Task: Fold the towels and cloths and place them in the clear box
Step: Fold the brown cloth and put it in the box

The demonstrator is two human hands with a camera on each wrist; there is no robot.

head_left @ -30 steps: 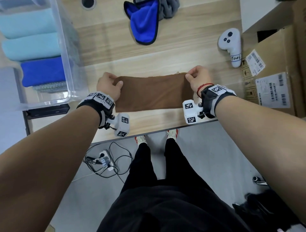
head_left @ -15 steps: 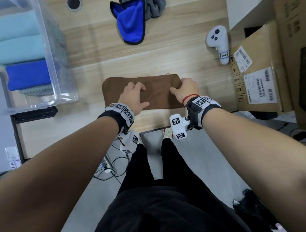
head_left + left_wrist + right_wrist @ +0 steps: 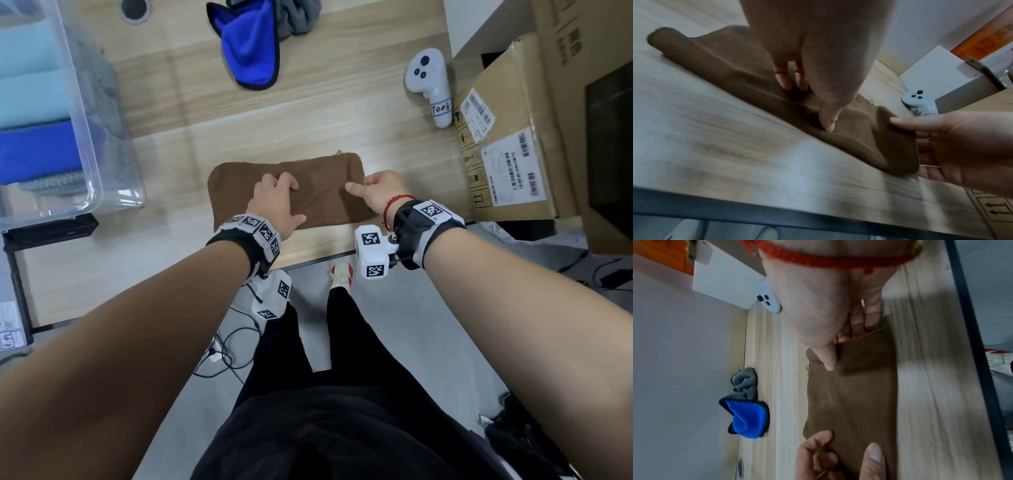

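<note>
Since a second ago, the left hand (image 3: 275, 202) has slid from the cloth's left end to its middle and now presses flat there.

Fingers straight, that hand pins the brown cloth (image 3: 322, 192), a folded strip lying on the desk (image 3: 308, 113) well right of the clear box (image 3: 99, 164). The right hand (image 3: 378, 192) pinches the right end, thumb on top, fingers beneath. Soft, light and limp, the cloth likely sags unless held by its end corners and folded over the pinned middle.

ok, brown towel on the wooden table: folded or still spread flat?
Folded. The brown towel lies as a narrow strip with a doubled, rounded edge; the left hand presses its middle and the right hand pinches its end.
</note>
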